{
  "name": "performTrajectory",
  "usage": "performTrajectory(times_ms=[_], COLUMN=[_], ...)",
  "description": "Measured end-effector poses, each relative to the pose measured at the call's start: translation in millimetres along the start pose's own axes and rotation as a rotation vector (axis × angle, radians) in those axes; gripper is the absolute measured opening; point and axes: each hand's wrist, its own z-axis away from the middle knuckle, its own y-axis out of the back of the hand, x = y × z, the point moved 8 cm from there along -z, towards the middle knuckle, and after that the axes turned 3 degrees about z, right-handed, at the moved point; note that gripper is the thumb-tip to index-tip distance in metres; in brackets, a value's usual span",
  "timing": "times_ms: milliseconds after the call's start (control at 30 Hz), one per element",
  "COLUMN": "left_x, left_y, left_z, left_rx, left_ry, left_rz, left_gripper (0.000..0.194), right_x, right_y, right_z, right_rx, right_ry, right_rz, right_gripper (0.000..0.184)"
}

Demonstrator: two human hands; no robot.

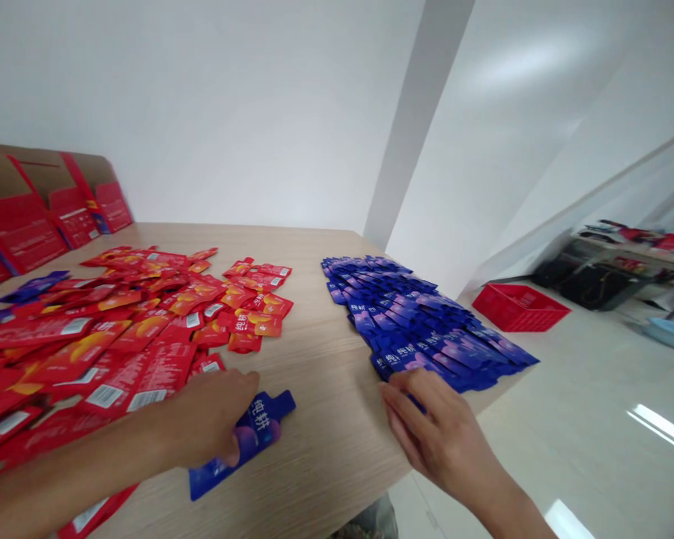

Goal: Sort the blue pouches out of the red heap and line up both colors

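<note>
1. The left hand [210,419] lies flat, fingers loosely spread, pressing on one blue pouch [241,442] near the front edge of the surface [320,419]
2. The right hand [438,434] has its fingers spread wide, tips touching the near end of the blue row [421,322]
3. Many blue pouches already lie in that row
4. The red pile [117,329] looks unsorted, with a few stray blue packs [34,287] left in it
</note>
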Motion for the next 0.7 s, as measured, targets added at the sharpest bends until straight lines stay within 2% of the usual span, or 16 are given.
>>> performTrajectory(times_ms=[67,167,300,400,500,600,700], left_x=[-4.9,-16.2,-4.3,18.5,56.3,98.8,127.4], left_y=[-9.2,-12.3,7.8,37.8,61.6,68.3,64.8], left_z=[-4.0,-15.8,-39.7,-68.6,-106.3,-150.6,-189.3], left_rx=[-0.029,-0.045,-0.011,0.136,0.271,0.279,0.273], left_ry=[-0.015,-0.071,-0.254,-0.238,-0.207,-0.190,-0.169], left_rz=[0.096,0.301,0.676,1.005,1.157,1.183,1.200], left_gripper=[0.033,0.015,0.025,0.030,0.037,0.042,0.029], right_x=[-11.2,-22.2,-34.6,-46.3,-56.0,-61.7,-61.3], right_y=[-3.5,-4.9,-10.2,-22.1,-36.2,-48.4,-55.8], right_z=[-9.1,-12.3,-1.4,5.3,7.1,8.8,12.8], right_rx=[-0.002,0.007,0.020,0.035,0.082,0.125,0.160], right_ry=[0.004,-0.004,-0.044,-0.077,-0.093,-0.081,-0.097], right_rz=[-0.056,-0.122,-0.261,-0.346,-0.365,-0.339,-0.305], right_gripper=[0.013,0.013,0.019,0.020,0.020,0.019,0.018])
